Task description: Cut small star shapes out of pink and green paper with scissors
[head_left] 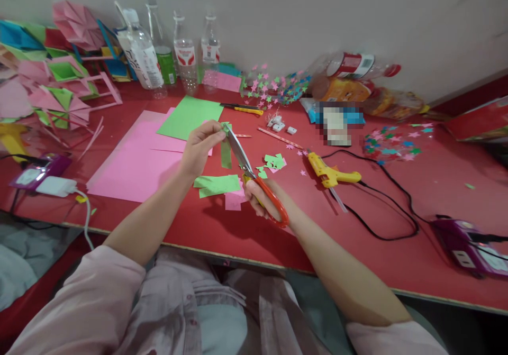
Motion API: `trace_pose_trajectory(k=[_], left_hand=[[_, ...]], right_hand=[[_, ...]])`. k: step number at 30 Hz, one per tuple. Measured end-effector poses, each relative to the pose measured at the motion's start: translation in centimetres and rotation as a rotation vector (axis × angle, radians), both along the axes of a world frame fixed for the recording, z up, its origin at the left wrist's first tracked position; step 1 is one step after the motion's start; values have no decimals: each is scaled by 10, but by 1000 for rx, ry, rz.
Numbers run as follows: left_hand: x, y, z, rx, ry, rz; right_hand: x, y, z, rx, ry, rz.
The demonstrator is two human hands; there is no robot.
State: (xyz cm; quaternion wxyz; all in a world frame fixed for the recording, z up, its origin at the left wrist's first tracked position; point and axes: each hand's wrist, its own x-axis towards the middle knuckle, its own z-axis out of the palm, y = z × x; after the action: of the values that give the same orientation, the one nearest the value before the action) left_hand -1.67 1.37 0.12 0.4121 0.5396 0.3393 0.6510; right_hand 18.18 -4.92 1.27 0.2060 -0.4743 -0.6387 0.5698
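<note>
My left hand (200, 148) pinches the top of a narrow green paper strip (226, 154) and holds it hanging above the red table (397, 238). My right hand (257, 196) grips the red handles of a pair of scissors (254, 180), whose blades point up and left, their tips at the strip's top by my left fingers. Below the hands lie green paper scraps (216, 184) and a pink scrap (234, 201). More green offcuts (274, 162) lie just right of the blades.
Pink sheets (135, 164) and a green sheet (190, 117) lie at the left. A yellow glue gun (331, 174) with a black cable sits at the right. Plastic bottles (186, 58), folded paper shapes (55, 74), paper stars (273, 88) and purple power strips (472, 244) surround the area.
</note>
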Motion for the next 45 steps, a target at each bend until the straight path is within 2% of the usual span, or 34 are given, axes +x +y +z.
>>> trace_pose_trajectory(k=[23,27,29,32,35,38,45], left_hand=[[1,2,-4,-38,-80,-1],[1,1,-3,-62,-90,1],[3,0,-3,-97,-95,9],[9,-2,-2,-221,-144,7],[20,-6,-3,-357,-226,-49],[32,-10,-7,-456,-221,-108],[52,-22,-17,-547,-210,-232]], right_hand=[[-2,7,-9,6,-81,-8],[-3,8,-9,-36,-75,-38],[-3,8,-8,-39,-33,-85],[-2,8,-5,33,41,-186],[-2,10,-5,104,76,-270],[-2,14,-9,100,113,-312],[-7,15,-14,76,230,-411]])
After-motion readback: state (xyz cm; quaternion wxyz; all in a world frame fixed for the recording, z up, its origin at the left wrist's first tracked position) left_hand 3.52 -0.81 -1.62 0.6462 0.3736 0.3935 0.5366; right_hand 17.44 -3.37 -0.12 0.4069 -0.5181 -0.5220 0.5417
